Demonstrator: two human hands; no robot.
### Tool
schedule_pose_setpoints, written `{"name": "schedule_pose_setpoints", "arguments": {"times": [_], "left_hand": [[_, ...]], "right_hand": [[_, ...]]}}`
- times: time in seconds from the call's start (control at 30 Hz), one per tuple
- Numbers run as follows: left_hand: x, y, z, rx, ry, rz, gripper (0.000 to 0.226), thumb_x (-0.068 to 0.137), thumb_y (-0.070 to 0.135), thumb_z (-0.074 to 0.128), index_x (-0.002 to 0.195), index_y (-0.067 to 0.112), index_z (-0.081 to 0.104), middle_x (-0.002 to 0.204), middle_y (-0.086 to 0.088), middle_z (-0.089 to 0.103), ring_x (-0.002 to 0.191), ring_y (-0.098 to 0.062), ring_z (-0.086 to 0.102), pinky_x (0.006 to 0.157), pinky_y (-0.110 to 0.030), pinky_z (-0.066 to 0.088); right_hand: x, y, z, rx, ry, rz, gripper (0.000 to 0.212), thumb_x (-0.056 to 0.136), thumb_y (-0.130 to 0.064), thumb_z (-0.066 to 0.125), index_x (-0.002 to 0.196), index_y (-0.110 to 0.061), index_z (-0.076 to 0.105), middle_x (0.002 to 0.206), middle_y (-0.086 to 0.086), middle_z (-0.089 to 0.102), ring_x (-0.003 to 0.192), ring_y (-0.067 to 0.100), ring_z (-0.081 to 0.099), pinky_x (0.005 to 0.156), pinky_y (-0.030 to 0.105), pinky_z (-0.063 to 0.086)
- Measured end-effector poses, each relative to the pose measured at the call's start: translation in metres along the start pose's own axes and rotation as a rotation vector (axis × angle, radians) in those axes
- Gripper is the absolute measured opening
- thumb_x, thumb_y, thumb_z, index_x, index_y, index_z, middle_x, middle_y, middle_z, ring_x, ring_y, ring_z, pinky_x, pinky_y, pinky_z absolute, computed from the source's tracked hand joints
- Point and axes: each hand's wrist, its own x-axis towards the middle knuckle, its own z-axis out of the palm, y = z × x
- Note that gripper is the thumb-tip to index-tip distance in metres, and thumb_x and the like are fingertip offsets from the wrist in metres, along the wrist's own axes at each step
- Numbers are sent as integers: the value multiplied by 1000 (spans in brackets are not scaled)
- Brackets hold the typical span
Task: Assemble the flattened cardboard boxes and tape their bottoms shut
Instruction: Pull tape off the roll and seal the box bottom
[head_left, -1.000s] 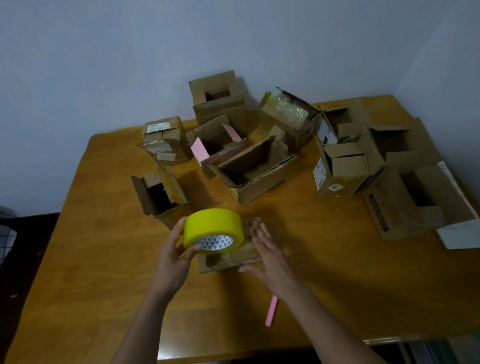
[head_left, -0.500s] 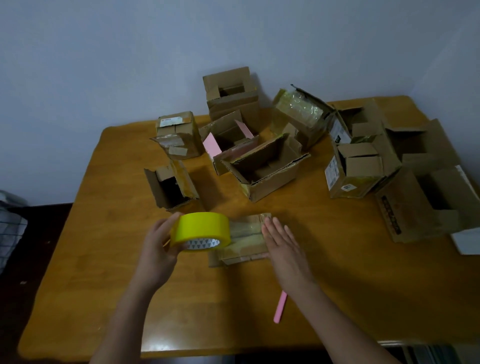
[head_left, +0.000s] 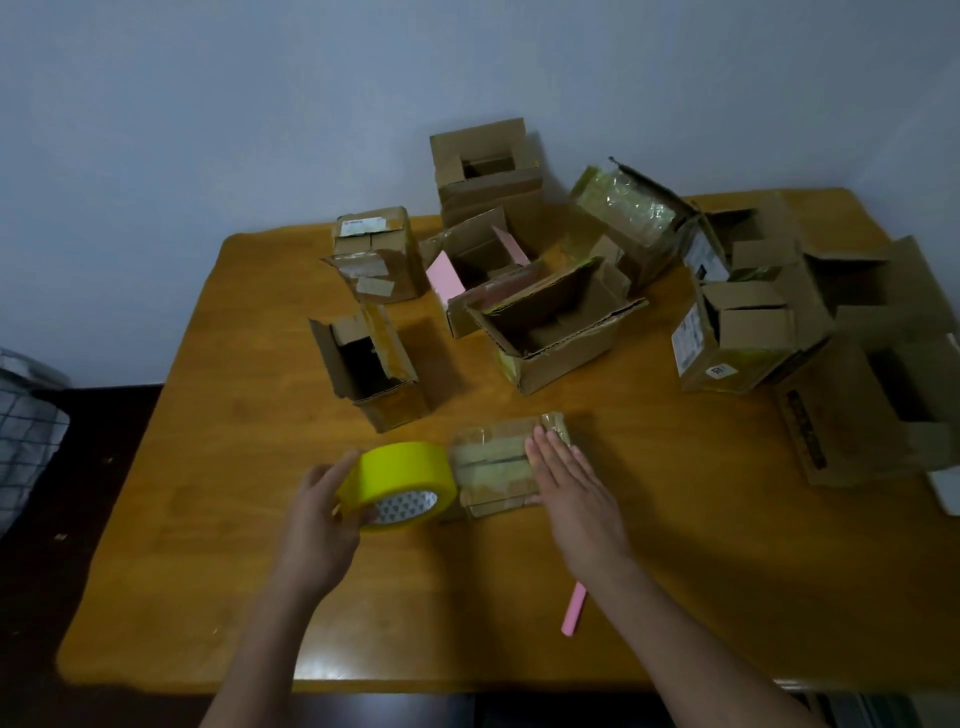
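Observation:
A small cardboard box (head_left: 493, 467) lies in front of me on the wooden table (head_left: 208, 467), its taped bottom flaps facing up. My right hand (head_left: 571, 488) lies flat on the box's right side, fingers straight, pressing the flaps. My left hand (head_left: 317, 514) grips a yellow tape roll (head_left: 400, 480) by its left rim, holding it against the box's left end. The roll hides the box's left edge.
Several assembled cardboard boxes (head_left: 556, 322) stand open across the back and right of the table, one (head_left: 363, 364) just beyond the tape roll. A pink strip (head_left: 571, 616) lies on the table under my right forearm. A checked cloth (head_left: 26, 426) sits off the table's left edge.
My left hand has shifted the tape roll leftward off the box top toward its left end. My right hand has gone from beside the box to flat on top of it.

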Motion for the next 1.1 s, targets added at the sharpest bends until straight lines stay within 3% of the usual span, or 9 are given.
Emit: {"name": "schedule_pose_setpoints", "arguments": {"times": [0.07, 0.2, 0.4, 0.53, 0.63, 0.73, 0.9, 1.0, 1.1], "left_hand": [[2, -4, 6, -9, 9, -13, 65, 81, -8, 69, 139, 11, 49, 117, -7, 47, 111, -31, 49, 82, -35, 43], [10, -14, 10, 14, 44, -38, 65, 78, -16, 66, 137, 9, 52, 118, -10, 48, 112, -35, 48, 79, -35, 40], [12, -21, 27, -15, -130, -161, 67, 85, -1, 66, 146, 12, 39, 146, -14, 34, 134, -34, 36, 101, -38, 38], [13, -10, 25, -112, -208, -122, 66, 90, 12, 66, 147, 24, 36, 145, -5, 35, 133, -25, 35, 99, -30, 35], [17, -7, 20, -128, -249, -132, 54, 90, 40, 63, 141, 33, 43, 134, -1, 43, 130, -28, 37, 107, -46, 36], [25, -1, 20, -81, -262, -148, 48, 90, 51, 59, 133, 30, 51, 128, 0, 48, 128, -31, 41, 110, -55, 32], [34, 20, 32, 15, -316, -117, 50, 88, 41, 67, 130, 19, 53, 122, -4, 53, 108, -25, 54, 82, -36, 50], [34, 21, 32, -144, -367, -180, 34, 86, 30, 72, 115, 20, 57, 99, -4, 53, 84, -21, 54, 62, -28, 46], [29, 21, 35, -248, -384, -227, 27, 85, 27, 73, 103, 15, 57, 87, -4, 51, 76, -20, 53, 59, -28, 46]], "right_hand": [[2, -7, 0, -46, -2, 27, 77, 96, -4, 35, 150, -10, -20, 153, 7, -31, 145, 19, -23, 112, 33, -23], [4, -21, 14, -28, 34, 75, 99, 87, -23, 66, 152, -3, -5, 158, 13, -20, 145, 22, -22, 108, 31, -33], [3, -15, 3, 14, 33, 1, 85, 96, -57, 35, 153, -9, -5, 159, 7, -16, 147, 19, -17, 121, 36, -5], [13, -47, -2, 20, -24, 86, 103, 89, -73, 29, 149, -2, -16, 154, 19, -28, 144, 29, -25, 121, 41, -9], [23, -67, 4, 103, -24, 39, 105, 84, -79, 23, 150, -6, -14, 154, 15, -29, 144, 26, -28, 118, 39, -14], [26, -67, 12, 94, 34, 28, 90, 93, -65, 32, 153, -7, -3, 157, 13, -21, 146, 25, -21, 119, 37, -11], [27, -56, 17, 18, 75, 3, 84, 91, -51, 51, 152, -3, 19, 160, 15, 3, 149, 27, 1, 117, 34, -3], [27, -43, 17, -34, 72, 14, 86, 80, -51, 65, 147, -5, 36, 157, 15, 24, 146, 26, 21, 115, 36, 11], [25, -32, 20, -53, 60, 3, 92, 74, -54, 72, 147, -9, 37, 157, 12, 27, 147, 22, 18, 114, 36, 15]]}}
